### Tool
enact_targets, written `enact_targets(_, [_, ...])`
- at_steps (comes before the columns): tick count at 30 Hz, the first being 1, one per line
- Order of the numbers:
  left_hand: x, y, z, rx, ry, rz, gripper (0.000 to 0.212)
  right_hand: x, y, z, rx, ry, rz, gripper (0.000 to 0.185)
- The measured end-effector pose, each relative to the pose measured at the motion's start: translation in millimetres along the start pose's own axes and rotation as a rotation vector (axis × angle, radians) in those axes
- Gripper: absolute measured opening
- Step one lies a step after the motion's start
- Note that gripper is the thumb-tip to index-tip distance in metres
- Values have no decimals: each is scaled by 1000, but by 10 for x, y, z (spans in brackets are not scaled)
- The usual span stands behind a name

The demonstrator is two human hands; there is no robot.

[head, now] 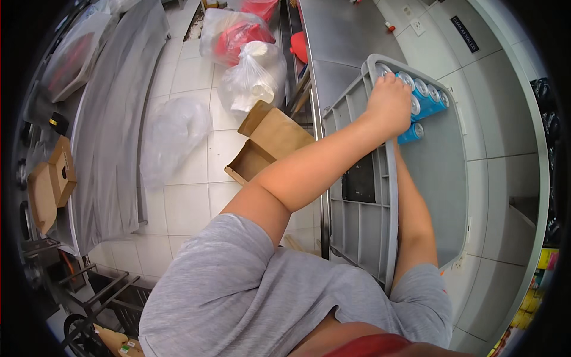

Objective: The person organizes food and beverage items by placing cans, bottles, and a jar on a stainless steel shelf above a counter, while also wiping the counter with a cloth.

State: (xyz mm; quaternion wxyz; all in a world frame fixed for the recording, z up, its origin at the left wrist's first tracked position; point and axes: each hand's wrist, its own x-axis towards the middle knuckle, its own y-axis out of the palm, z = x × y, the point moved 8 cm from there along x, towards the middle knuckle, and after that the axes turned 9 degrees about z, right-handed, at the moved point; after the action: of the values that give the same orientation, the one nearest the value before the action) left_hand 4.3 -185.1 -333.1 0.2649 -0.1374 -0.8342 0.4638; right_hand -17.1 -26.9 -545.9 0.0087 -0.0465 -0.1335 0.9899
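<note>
A grey plastic bin (435,178) stands tilted on its side, its ribbed outer wall towards the steel table. Blue drink cans (430,105) with silver tops are lined up in rows at its far end, and a separate one (417,130) lies nearer. Over these cans is my left hand (389,105), fingers bent down at the bin's far corner; whether it grips a can is hidden. My right forearm reaches into the bin along its near wall, and the right hand is out of sight behind the left one.
The bin is on or against a stainless steel table (352,80) beside a tiled wall. An open cardboard box (279,136) is left of the table. Filled plastic bags (254,80) and a loose clear bag (174,138) lie on the white tile floor. A plastic-covered table (120,111) stands further left.
</note>
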Motion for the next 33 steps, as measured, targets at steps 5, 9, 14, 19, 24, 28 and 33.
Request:
enact_targets(5, [-6, -16, -27, -4, -5, 9, 55, -249, 37, 257, -16, -103, -49, 61])
enact_targets(9, [-32, -78, -24, -106, 18, -42, 64, -566, -103, 621, -37, -129, -118, 57])
enact_targets(14, [-90, -201, -51, -240, 41, -189, 81, -1113, -712, 1326, -83, 36, -157, 44])
enact_targets(19, [-148, -602, -650, -526, 420, -345, 85, -2375, -1300, 2764, -93, -134, -257, 40])
enact_targets(24, [-834, -1419, -3179, -1012, 954, -108, 82, -4008, -1779, 3568, -135, -214, -357, 36])
enact_targets(28, [-1749, -1729, -5070, -1065, 1215, 19, 67, -5601, -2313, 3860, -239, -276, -601, 36])
enact_targets(33, [-2847, -2013, -6850, -1263, 1556, -204, 65, -7793, -2923, 4374, -484, -355, -894, 37])
